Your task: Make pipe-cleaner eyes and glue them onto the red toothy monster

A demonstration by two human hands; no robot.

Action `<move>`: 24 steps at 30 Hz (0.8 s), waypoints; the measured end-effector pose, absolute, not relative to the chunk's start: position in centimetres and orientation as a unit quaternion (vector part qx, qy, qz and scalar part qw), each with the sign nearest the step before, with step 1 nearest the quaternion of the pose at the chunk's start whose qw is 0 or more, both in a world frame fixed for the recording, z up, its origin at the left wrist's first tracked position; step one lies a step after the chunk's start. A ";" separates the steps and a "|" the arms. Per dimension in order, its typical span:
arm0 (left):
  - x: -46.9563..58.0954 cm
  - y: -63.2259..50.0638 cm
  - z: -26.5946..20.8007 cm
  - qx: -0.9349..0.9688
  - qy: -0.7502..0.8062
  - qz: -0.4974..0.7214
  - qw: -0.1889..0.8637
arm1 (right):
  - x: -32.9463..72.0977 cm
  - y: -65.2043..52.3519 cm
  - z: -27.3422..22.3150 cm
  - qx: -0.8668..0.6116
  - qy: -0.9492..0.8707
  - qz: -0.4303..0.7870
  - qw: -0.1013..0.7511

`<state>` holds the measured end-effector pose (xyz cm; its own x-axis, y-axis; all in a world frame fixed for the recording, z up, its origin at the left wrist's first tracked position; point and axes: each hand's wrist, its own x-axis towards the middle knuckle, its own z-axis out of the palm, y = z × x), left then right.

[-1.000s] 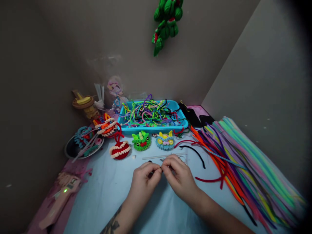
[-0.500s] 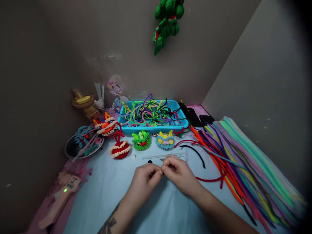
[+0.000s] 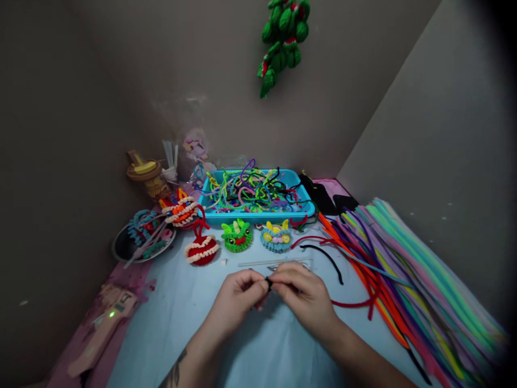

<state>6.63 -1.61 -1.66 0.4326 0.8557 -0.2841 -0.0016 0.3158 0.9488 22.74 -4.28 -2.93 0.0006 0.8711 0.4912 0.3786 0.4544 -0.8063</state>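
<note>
Your L hand (image 3: 239, 296) and R hand (image 3: 307, 292) pinch a small black fuzzy piece (image 3: 269, 283) betw. them, near centre (shape unclear), prob. unfinished. Farther off, a green fuzzy horned head (image 3: 237, 238) looks done; left of it, a red fuzzy ball w/ cream trim (image 3: 202, 253) seems faceless.

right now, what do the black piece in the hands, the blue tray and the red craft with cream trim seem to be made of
Black piece: perhaps chenille, from its dark, matte look; too small to be sure.
Blue tray: probably molded plastic, from its smooth, slightly glossy rim and rounded corners.
Red craft: likely chenille stems, matte and soft, from its velvety-looking surface.
</note>
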 end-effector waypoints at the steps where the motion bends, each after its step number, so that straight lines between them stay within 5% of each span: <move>1: 6.6 -1.6 -1.5 0.498 0.430 0.309 0.687 | 22.8 -4.3 -2.9 -0.464 -0.671 0.232 0.530; 10: 6.4 -1.5 -1.3 0.509 0.425 0.294 0.689 | 23.0 -4.4 -3.2 -0.444 -0.704 0.248 0.496; 24: 7.0 -1.6 -2.1 0.505 0.494 0.341 0.620 | 21.3 -4.1 -3.7 -0.564 -0.510 0.400 0.512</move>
<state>6.99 -1.57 -2.13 0.2800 0.9217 -0.2685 0.0765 0.2574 0.9633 21.34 -4.10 -3.71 0.1604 0.9845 0.0716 0.1647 0.0448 -0.9853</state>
